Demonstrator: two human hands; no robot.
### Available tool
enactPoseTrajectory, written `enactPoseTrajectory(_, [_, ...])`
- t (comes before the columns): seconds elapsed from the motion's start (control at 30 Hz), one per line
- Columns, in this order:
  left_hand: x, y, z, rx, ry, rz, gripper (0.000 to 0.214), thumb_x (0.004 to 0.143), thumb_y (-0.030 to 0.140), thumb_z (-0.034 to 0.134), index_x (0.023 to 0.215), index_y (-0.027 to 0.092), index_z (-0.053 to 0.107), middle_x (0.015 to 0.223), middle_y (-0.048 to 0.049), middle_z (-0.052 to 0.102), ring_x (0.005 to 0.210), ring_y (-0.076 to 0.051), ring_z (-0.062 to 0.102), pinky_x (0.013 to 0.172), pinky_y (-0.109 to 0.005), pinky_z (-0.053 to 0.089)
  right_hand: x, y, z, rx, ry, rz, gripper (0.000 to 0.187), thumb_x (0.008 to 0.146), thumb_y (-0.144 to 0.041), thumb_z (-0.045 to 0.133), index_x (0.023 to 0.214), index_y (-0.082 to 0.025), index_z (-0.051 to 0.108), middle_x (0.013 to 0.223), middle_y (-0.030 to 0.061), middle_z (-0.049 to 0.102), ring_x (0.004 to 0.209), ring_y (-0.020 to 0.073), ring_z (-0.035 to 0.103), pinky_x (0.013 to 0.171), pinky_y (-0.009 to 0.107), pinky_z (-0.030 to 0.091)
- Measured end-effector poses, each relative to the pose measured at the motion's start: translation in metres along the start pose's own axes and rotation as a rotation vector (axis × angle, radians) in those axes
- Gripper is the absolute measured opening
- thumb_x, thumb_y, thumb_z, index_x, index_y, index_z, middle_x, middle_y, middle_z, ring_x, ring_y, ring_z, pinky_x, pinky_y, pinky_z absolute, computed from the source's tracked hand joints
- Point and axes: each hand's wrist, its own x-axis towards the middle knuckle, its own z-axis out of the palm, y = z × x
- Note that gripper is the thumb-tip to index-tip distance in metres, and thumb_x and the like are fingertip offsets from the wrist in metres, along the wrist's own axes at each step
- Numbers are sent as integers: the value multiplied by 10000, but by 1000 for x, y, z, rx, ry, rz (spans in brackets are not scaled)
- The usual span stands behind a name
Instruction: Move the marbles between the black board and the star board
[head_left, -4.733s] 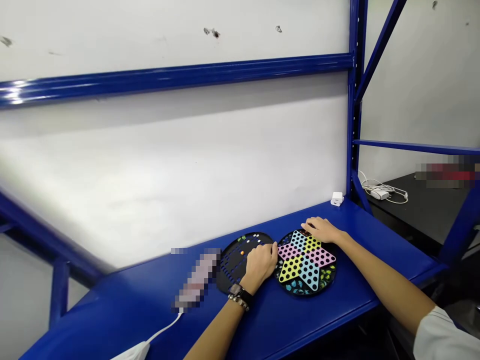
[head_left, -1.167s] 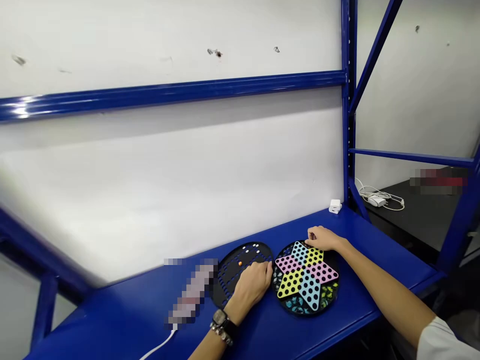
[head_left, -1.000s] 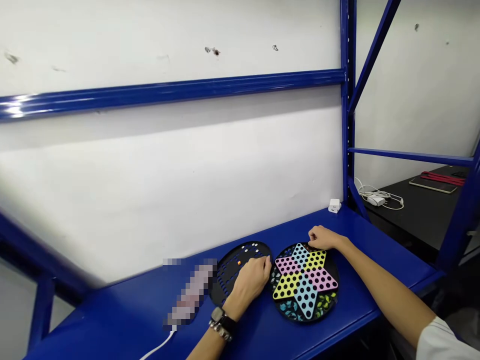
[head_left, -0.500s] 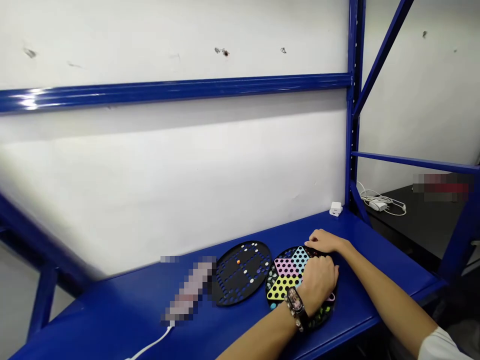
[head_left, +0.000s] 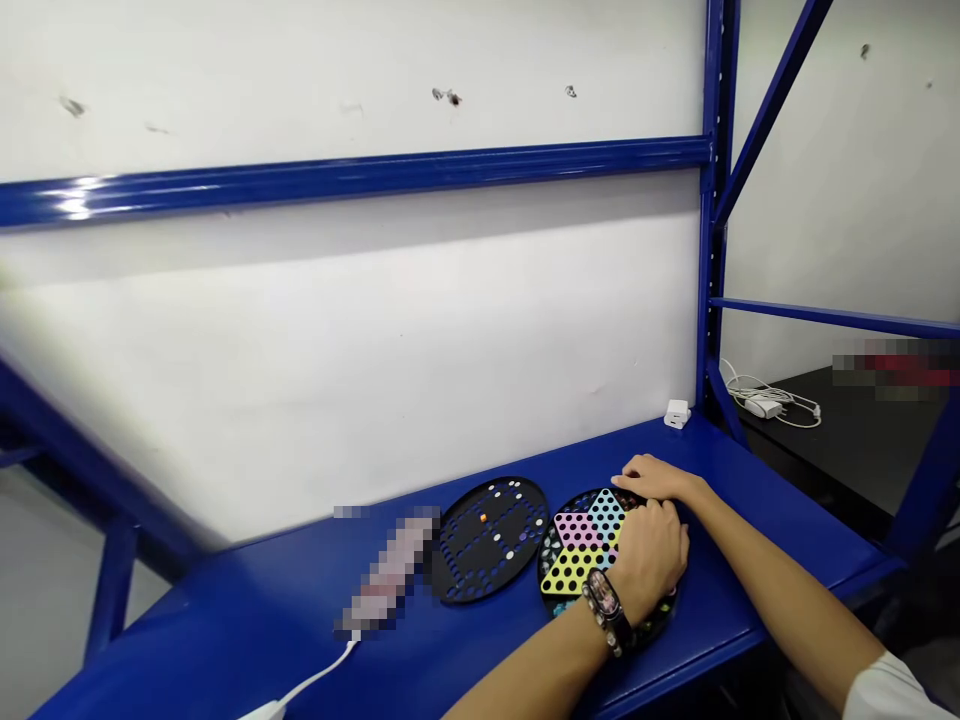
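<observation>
Star board (head_left: pixel 589 555) near surface (head_left: pixel 420 660) front edge; left hand (head_left: pixel 649 555) over it, right hand (head_left: pixel 652 476) at far side, grips untellable; we judge handling underway, next needs precision.

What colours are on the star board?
Star board: yellow, pink and light blue with black dots, head view; left hand hides part.
</observation>
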Motion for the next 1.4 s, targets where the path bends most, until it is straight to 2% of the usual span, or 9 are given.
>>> enactPoseTrajectory(0.53, [-5,-2,-3,-104,8,3,504,955,541,438,1209,117,536,1088,-186,656,927,-305,672,704,-379,530,7,11,3,-20,26,-51,521,912,-554,444,552,-177,444,503,-35,422,535,107,347,534,261,259])
enactPoseTrajectory(0.67, [-5,-7,-5,-106,-3,36,419,971,489,451,1172,135,550,1107,-165,648,904,-278,673,687,-352,520,7,11,3,-8,35,-61,509,912,-543,449,558,-178,429,514,-38,415,535,106,343,535,260,258])
enactPoseTrajectory(0.77, [-9,-18,-4,-186,8,100,310,962,453,498,1072,175,581,1059,-112,657,878,-245,662,723,-341,512,6,10,4,-14,41,-60,505,913,-531,458,552,-179,417,518,-39,412,540,106,333,540,259,256])
enactPoseTrajectory(0.9, [-23,-39,-11,-351,-38,317,185,938,391,569,1032,243,631,1040,-40,665,954,-188,632,831,-289,496,5,8,5,-23,50,-51,512,921,-537,446,553,-181,425,527,-35,427,548,110,345,549,261,260])
enactPoseTrajectory(0.97, [-32,-53,-21,-404,-48,381,161,941,362,571,1043,266,652,1062,-8,674,1006,-159,618,909,-256,473,5,8,5,-22,47,-49,513,923,-542,438,556,-183,426,527,-33,431,546,112,357,552,262,264])
enactPoseTrajectory(1.03, [-41,-76,-32,-407,-7,323,165,955,339,541,1044,279,667,1074,14,687,1043,-149,608,968,-244,444,5,8,5,-16,42,-52,516,922,-547,435,555,-185,416,525,-34,423,541,112,360,555,264,266])
enactPoseTrajectory(1.2, [-63,-178,-44,-225,124,-178,305,957,272,414,1144,257,655,1186,-18,680,1076,-199,624,930,-277,470,3,8,3,11,33,-64,524,918,-557,436,548,-195,356,521,-39,370,517,108,343,546,272,262])
enactPoseTrajectory(1.3, [-77,-239,-36,-130,-14,-440,316,872,257,523,1160,207,642,1135,-45,698,1069,-241,639,866,-290,483,2,7,2,22,18,-60,514,921,-548,426,553,-200,332,517,-44,338,503,107,315,538,277,254])
enactPoseTrajectory(1.4, [-88,-270,-24,-176,-146,-492,217,847,251,556,1040,210,647,1032,-28,717,956,-181,668,791,-235,476,2,6,2,27,15,-45,520,911,-560,440,546,-201,348,513,-44,334,506,109,310,543,279,257])
